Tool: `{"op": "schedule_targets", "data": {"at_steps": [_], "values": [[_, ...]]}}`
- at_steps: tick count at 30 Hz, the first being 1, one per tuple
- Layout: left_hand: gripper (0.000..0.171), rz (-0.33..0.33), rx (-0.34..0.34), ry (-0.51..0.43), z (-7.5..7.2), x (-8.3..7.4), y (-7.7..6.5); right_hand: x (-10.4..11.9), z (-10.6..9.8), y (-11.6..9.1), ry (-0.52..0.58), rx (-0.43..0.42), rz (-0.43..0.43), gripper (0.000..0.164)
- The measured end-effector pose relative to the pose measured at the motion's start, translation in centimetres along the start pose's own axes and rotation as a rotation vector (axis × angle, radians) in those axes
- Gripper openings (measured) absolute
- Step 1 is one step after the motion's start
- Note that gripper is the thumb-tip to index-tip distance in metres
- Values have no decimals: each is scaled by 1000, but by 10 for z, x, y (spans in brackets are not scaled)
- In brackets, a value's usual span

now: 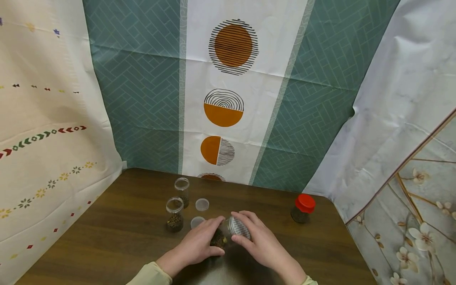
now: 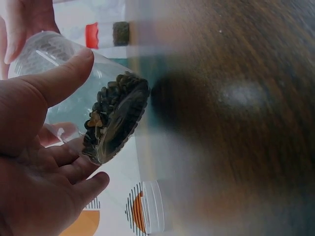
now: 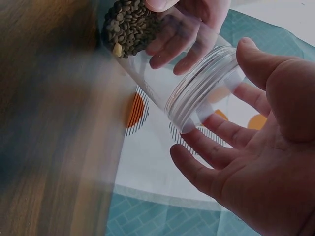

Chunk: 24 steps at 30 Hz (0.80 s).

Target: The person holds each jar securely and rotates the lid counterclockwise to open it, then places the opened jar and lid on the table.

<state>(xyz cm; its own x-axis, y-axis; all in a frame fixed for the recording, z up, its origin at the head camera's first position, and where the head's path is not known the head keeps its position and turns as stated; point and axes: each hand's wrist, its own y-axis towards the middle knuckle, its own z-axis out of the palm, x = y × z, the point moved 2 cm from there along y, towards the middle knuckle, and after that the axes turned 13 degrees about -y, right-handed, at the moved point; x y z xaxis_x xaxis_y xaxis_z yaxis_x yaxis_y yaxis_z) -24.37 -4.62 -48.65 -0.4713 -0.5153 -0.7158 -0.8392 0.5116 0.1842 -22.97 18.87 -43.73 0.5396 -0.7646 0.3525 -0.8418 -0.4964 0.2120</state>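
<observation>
My left hand grips a clear jar around its lower part, thumb on one side and fingers on the other. Small dark brown pellets, with a paler piece among them, fill the base end. The jar leans, base close over the table and top toward the right. At that top, my right hand curls thumb and fingers around the edge of a clear lid whose face has a silvery pattern. Just beyond my left hand, partly covered by it, a round translucent lid lies on the table.
Two uncovered clear jars with brown contents stand to the left. Another translucent lid lies beside them. A red-capped jar stands at the right on the wooden table. Hanging cloths surround the table's back and sides.
</observation>
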Motion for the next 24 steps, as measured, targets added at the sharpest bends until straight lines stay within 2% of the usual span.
{"op": "schedule_targets", "data": {"at_steps": [24], "values": [[93,16,-11,7,0,-2,-1,1,-1,-5,38,25,-51,63]]}}
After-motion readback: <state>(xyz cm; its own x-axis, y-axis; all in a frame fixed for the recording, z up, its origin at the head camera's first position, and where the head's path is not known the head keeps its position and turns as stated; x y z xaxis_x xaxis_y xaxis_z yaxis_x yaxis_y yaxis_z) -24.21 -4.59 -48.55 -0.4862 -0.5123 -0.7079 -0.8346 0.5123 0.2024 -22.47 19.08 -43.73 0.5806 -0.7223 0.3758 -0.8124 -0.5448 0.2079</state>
